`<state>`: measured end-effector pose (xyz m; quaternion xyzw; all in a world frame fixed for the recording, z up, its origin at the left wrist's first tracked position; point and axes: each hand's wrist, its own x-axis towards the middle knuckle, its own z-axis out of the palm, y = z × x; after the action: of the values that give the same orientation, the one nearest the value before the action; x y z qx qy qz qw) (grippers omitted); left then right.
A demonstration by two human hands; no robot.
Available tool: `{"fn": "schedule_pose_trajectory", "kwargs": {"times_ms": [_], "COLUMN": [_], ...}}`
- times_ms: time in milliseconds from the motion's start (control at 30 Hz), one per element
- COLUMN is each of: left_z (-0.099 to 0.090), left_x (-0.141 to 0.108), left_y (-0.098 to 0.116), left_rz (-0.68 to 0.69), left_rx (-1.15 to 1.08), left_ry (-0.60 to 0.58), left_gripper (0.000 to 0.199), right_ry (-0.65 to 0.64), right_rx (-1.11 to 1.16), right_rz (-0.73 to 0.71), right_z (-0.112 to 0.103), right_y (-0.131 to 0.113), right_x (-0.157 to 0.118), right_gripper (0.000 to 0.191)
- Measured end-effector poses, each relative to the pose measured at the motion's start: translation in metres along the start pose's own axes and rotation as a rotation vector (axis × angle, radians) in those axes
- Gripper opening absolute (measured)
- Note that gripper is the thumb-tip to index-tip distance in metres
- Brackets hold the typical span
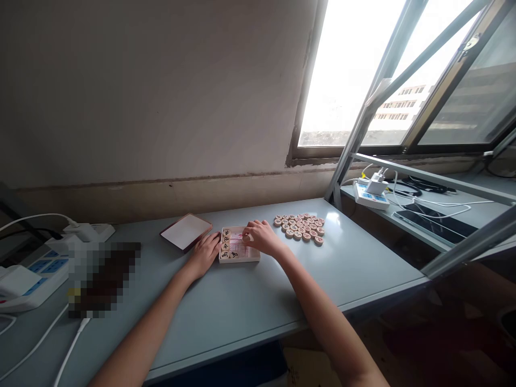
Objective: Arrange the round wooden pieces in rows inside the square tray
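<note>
Forearms (330,322): over worktop (234,312)
Left grip (205,253): open, touching box (239,260)
Right grip (261,236): bent over box, hold unclear
Discs (298,235): right of both grips

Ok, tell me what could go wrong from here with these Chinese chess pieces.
The right hand reaches into the box close beside the loose Chinese chess pieces, so its wrist might knock some out of their cluster. The boxed pieces line mostly one side, so a jolt could slide them across. The left hand lies right by the upturned lid and may nudge it.
</note>
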<state>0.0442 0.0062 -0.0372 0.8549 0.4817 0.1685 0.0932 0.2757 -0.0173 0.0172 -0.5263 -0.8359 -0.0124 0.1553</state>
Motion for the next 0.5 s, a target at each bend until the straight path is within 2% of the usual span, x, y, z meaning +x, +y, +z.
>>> {"fn": "schedule_pose_trajectory", "kwargs": {"times_ms": [167, 267, 367, 500], "left_z": [0.004, 0.006, 0.004, 0.000], "left_x": [0.001, 0.001, 0.000, 0.000], "left_y": [-0.003, -0.004, -0.002, 0.000], "left_rz": [0.018, 0.029, 0.017, -0.001], "left_rx": [0.000, 0.002, 0.003, -0.006], "left_ry": [0.040, 0.053, 0.035, -0.005], "left_gripper": [0.047, 0.047, 0.047, 0.049], "right_ry": [0.096, 0.094, 0.052, 0.029], "right_rx": [0.408, 0.601, 0.643, 0.486], "right_rz": [0.041, 0.147, 0.252, 0.326], "right_z": [-0.008, -0.014, -0.018, -0.022], "right_y": [0.019, 0.034, 0.046, 0.055], "right_x": [0.001, -0.002, -0.006, -0.012], "right_gripper": [0.014, 0.025, 0.031, 0.021]}}
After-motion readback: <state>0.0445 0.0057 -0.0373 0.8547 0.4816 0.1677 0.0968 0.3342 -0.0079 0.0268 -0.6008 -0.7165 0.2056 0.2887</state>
